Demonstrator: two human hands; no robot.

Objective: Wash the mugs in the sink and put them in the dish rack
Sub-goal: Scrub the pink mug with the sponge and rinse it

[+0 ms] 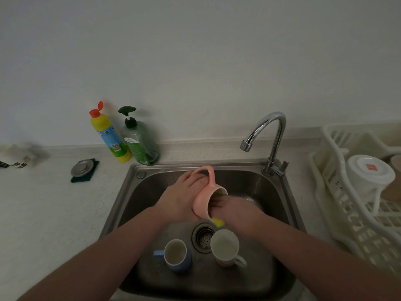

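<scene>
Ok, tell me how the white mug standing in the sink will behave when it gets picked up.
The white mug looks rigid and ceramic, so probably fairly heavy for its size and breakable if knocked against the steel sink. It stands upright on a flat base, so it should not roll. Its glazed surface may be slippery if wet; the handle likely gives the safer hold.

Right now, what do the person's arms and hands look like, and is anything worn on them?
Both forearms are bare to the frame's lower edge: no sleeves show. The left hand and right hand wear no gloves. No watch, ring or bracelet is visible; the picture is dim, so small items could be missed.
</scene>
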